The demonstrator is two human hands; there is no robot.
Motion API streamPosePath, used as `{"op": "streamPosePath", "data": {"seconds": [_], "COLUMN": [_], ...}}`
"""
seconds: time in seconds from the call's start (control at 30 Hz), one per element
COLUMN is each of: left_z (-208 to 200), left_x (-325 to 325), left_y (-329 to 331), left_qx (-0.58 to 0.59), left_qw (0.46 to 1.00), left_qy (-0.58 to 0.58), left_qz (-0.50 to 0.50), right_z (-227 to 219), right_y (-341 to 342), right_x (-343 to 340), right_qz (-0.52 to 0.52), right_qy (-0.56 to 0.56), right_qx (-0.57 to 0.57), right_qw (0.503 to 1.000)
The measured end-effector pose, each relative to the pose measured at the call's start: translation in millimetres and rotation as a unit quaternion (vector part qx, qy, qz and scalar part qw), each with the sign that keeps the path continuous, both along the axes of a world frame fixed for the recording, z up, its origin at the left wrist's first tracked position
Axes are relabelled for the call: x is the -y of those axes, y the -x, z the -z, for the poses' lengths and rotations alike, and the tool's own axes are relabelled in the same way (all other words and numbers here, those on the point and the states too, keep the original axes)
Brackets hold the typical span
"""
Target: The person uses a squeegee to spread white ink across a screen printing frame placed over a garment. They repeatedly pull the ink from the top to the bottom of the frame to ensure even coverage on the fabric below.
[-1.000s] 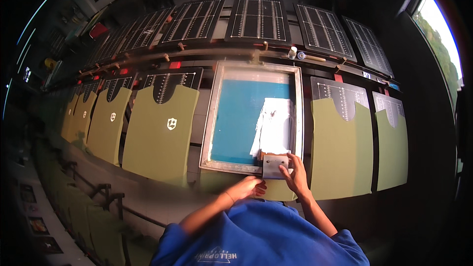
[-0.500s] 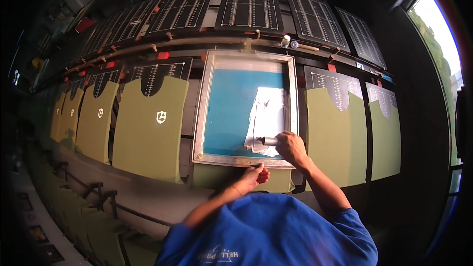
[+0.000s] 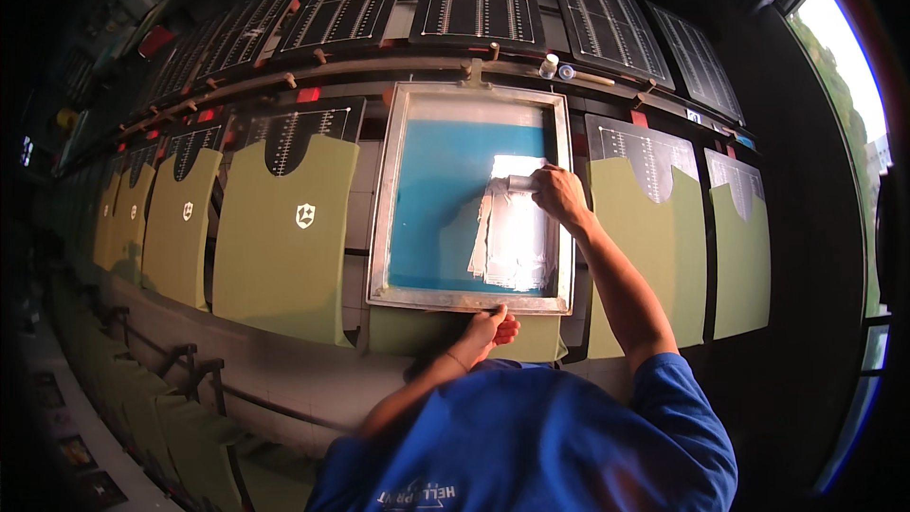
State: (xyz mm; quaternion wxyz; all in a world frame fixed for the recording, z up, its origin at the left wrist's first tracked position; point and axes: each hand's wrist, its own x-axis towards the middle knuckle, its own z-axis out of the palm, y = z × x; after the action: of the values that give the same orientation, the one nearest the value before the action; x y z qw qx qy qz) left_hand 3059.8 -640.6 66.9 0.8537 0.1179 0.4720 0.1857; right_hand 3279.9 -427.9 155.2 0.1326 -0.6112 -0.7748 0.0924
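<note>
In front of me lies a screen printing frame (image 3: 377,218) with a metal rim and blue mesh (image 3: 436,218). White ink (image 3: 517,246) covers a patch on the right half of the mesh. My right hand (image 3: 561,195) is closed around a short squeegee (image 3: 522,184), which stands at the far end of that patch. At the near rim, my left hand (image 3: 485,334) grips the frame, thumb on top and fingers curled below. Part of a green shirt piece (image 3: 417,332) shows beneath the frame's near side.
To the left, several green shirt pieces (image 3: 284,228) with small white emblems lie on black boards. Plain green pieces (image 3: 649,256) lie to the right. Beyond runs a rail (image 3: 398,69) holding a small bottle (image 3: 549,64) and a tape roll (image 3: 567,72). Gridded boards (image 3: 479,5) stand behind it.
My right hand has moved the squeegee away from me, from the near end of the white ink to its far end. My left hand keeps its hold on the near rim.
</note>
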Motion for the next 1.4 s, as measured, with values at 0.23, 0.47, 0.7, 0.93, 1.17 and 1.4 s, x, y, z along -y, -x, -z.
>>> {"op": "streamPosePath", "data": {"seconds": [0.23, 0.47, 0.7, 0.93, 1.17, 1.4], "left_z": [-7.7, -63.8, -78.5, -73.3, -106.3, -85.4], "left_x": [-3.1, -16.9, -69.1, -204.0, -171.2, -61.0], "left_y": [0.0, 24.2, 8.2, -29.4, -18.2, 5.4], "left_qx": [-0.001, -0.238, -0.335, -0.347, -0.31, -0.313], "left_qw": [1.0, 0.865, 0.539, 0.519, 0.537, 0.557], "left_qy": [0.01, -0.315, -0.743, -0.763, -0.773, -0.755], "left_qz": [0.014, 0.311, 0.211, 0.169, 0.135, 0.149], "right_z": [-9.5, -9.5, 10.1, 3.5, -33.5, -16.1], "right_y": [23.9, 42.4, 48.0, 13.6, 21.0, 53.8], "right_x": [102.4, 183.3, 176.0, 31.8, 66.2, 180.5], "right_qz": [0.004, 0.026, 0.041, 0.022, 0.014, 0.055], "right_qy": [0.03, 0.036, -0.023, -0.031, -0.051, 0.051], "right_qx": [-0.024, -0.044, -0.049, 0.01, -0.036, -0.045], "right_qw": [0.999, 0.998, 0.998, 0.999, 0.998, 0.996]}}
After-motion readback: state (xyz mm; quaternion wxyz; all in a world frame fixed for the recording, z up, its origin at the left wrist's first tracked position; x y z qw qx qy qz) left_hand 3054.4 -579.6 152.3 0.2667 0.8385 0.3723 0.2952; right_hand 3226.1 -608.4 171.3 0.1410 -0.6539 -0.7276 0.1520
